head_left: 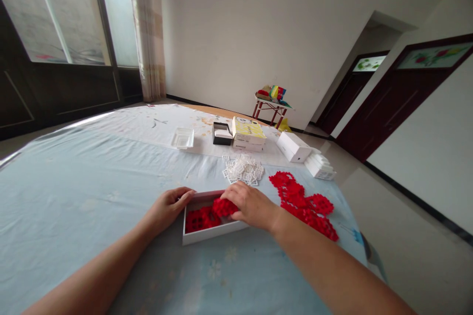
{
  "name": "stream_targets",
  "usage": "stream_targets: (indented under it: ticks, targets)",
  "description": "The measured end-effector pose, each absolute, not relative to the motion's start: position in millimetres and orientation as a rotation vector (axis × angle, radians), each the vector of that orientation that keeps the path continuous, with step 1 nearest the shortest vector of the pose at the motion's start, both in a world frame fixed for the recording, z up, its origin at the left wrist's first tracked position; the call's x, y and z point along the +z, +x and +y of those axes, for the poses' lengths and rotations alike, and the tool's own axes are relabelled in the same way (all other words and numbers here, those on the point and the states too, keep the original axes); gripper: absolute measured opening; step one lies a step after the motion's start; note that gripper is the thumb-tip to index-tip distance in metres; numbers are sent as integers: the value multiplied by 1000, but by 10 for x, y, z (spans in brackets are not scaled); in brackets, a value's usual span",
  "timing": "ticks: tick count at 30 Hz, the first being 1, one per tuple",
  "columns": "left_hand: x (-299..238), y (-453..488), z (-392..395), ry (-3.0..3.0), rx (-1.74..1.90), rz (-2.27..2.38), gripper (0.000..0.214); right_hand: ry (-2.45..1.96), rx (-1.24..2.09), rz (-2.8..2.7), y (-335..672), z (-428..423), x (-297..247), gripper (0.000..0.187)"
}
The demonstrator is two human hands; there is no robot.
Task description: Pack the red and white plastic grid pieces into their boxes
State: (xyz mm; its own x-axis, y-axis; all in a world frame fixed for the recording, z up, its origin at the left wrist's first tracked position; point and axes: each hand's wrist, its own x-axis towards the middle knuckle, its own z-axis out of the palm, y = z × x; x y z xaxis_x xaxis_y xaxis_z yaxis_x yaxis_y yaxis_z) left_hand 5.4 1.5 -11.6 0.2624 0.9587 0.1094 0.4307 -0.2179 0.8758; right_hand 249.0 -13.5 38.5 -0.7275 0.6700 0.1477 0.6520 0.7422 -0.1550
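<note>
A shallow white box lies on the light blue tablecloth in front of me, with red lattice pieces inside it. My left hand rests against the box's left rim, fingers curled on its edge. My right hand reaches into the box from the right and is closed over a bunch of the red pieces. A heap of more red lattice pieces lies on the cloth just right of my right hand. A pile of white lattice pieces sits beyond the box.
Further back stand a white tray, a small black box, a yellow carton, a long white box and a stack of white pieces. A red stool with bags stands by the wall. The table's right edge drops to the floor.
</note>
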Motion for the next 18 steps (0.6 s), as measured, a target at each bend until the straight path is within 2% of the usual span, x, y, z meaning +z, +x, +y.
stream_targets:
  ticks: [3,5,10,14,18]
  targets:
    - [-109,60,13,1779,886,1276,43,-988,331,-2760,2588,-93,424,53]
    - [-100,65,12,1782,882,1278,43,-982,488,-2757,2646,-53,478,53]
    - [-103,63,17,1808,882,1284,42,-955,790,-2751,2700,-20,611,25]
    - [-72,63,-19,1855,960,1330,40,-948,678,-2713,2669,-39,613,18]
    - [101,146,-192,2310,1054,1196,26,-1014,384,-2672,2622,-43,538,22]
